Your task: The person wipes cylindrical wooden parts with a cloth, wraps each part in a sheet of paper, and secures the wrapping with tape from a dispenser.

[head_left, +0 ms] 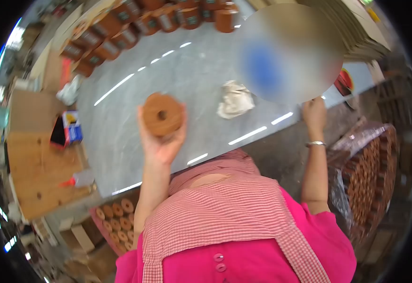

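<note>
A round terracotta pot [162, 114] with a small hole in the middle of its base rests in my left hand [161, 148]. My fingers and thumb wrap around its sides, and the base faces up toward me. Off to the right, my right hand [314, 113] is at the table's front edge with its fingers curled in. A large blurred disc covers part of its fingertips, so whatever it grips is hidden. Between my hands a crumpled white cloth [234, 99] lies on the grey table [192, 70], nearer the right hand.
Rows of terracotta pots with labels [168, 19] line the far edge. Stacked cardboard [361, 28] stands at the far right. A blue-and-white box [72, 126] and a red-tipped bottle [81, 178] are at left. Plastic-wrapped terracotta pieces [366, 174] stand at lower right, a tray of round pieces [116, 217] at lower left.
</note>
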Tool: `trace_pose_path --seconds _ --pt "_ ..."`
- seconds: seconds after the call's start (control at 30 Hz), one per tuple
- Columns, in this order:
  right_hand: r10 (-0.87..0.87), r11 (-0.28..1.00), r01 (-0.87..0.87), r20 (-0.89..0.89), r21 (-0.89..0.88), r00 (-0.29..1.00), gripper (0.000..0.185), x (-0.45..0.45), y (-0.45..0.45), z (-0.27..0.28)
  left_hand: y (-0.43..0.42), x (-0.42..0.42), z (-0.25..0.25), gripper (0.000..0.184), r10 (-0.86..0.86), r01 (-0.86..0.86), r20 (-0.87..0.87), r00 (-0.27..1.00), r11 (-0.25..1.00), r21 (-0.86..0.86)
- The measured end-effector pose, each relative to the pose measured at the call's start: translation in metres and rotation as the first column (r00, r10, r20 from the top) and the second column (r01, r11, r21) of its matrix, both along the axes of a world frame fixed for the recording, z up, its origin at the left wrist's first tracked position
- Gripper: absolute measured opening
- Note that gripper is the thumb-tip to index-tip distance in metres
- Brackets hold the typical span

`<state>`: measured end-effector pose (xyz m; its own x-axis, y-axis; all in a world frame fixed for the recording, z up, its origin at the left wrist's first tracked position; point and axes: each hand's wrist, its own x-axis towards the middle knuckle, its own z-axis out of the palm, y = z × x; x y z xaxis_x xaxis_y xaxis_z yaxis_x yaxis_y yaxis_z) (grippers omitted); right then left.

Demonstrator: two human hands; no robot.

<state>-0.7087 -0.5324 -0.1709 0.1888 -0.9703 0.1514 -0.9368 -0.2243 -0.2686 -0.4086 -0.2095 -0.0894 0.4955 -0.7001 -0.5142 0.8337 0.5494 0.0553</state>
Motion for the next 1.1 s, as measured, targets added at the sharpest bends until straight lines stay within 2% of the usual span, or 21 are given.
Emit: trace_pose_path --seconds 0.07,0.13,0.17,0.23,0.3,0.37,0.47,0.57,0.63,0.67,0.73,0.77,0.83,0.93,1.03,1.1 --pt "0.029 0.995 -0.024 0.061 -0.094 0.998 0.033 -0.006 -0.006 -0.002 -0.001 -0.002 0.002 0.042 -0.028 0.028 -0.025 0.999 1.000 -0.001" --pt "0.113 0.983 -0.068 0.273 -0.172 0.955 0.026 0.000 0.003 0.018 0.000 0.000 0.001 0.054 -0.050 0.049 -0.029 0.998 0.998 -0.035" --pt "0.222 0.972 -0.168 0.402 -0.165 0.888 0.024 0.006 0.014 0.035 0.002 0.000 0.001 0.059 -0.067 0.065 -0.035 0.997 0.997 -0.052" --pt "0.379 0.921 -0.346 0.631 -0.182 0.677 0.021 0.027 0.055 0.081 0.003 0.001 0.004 0.055 -0.057 0.055 -0.034 0.998 0.998 -0.042" --pt "0.560 0.792 -0.598 0.542 -0.128 0.627 0.021 0.045 0.110 0.126 0.003 0.000 0.007 0.054 -0.054 0.054 -0.020 0.998 0.998 -0.022" --pt "0.836 0.483 -0.797 0.462 -0.363 0.296 0.025 0.066 0.139 0.135 0.002 0.000 0.008 0.055 -0.051 0.051 0.012 0.999 0.999 0.002" --pt "0.879 0.366 -0.880 0.423 -0.302 0.220 0.029 0.082 0.158 0.153 0.004 -0.002 0.013 0.058 -0.052 0.050 0.063 0.997 0.998 0.034" --pt "0.882 0.333 -0.888 0.437 -0.316 0.175 0.029 0.099 0.164 0.149 0.006 -0.004 0.014 0.058 -0.013 0.008 0.074 0.997 0.997 0.071" --pt "0.890 0.337 -0.876 0.419 -0.344 0.178 0.023 0.111 0.172 0.147 0.014 0.000 0.007 0.059 0.052 -0.076 0.155 0.987 0.986 0.152" --pt "0.893 0.365 -0.864 0.393 -0.347 0.220 0.020 0.111 0.174 0.147 0.011 -0.001 0.002 0.059 0.048 -0.080 0.180 0.982 0.981 0.176" --pt "0.905 0.350 -0.850 0.376 -0.393 0.199 0.021 0.121 0.180 0.143 0.014 0.005 -0.003 0.059 0.008 -0.103 0.326 0.945 0.956 0.274" --pt "0.931 0.312 -0.888 0.294 -0.337 0.216 0.014 0.124 0.183 0.143 0.013 0.004 0.001 0.058 0.009 -0.132 0.355 0.935 0.937 0.323" --pt "0.932 0.298 -0.855 0.323 -0.424 0.164 0.013 0.138 0.190 0.143 0.012 0.003 0.008 0.063 -0.067 -0.067 0.382 0.922 0.943 0.327" --pt "0.833 0.463 -0.758 0.518 -0.459 0.196 0.018 0.150 0.205 0.137 0.016 0.000 0.016 0.065 -0.071 -0.076 0.396 0.916 0.936 0.344" --pt "0.816 0.467 -0.737 0.558 -0.488 0.148 0.021 0.137 0.202 0.137 0.011 -0.009 0.015 0.066 -0.082 -0.056 0.391 0.917 0.943 0.329" --pt "0.803 0.499 -0.750 0.557 -0.434 0.212 0.022 0.146 0.204 0.124 0.008 -0.011 0.018 0.066 -0.090 -0.057 0.369 0.925 0.928 0.368"
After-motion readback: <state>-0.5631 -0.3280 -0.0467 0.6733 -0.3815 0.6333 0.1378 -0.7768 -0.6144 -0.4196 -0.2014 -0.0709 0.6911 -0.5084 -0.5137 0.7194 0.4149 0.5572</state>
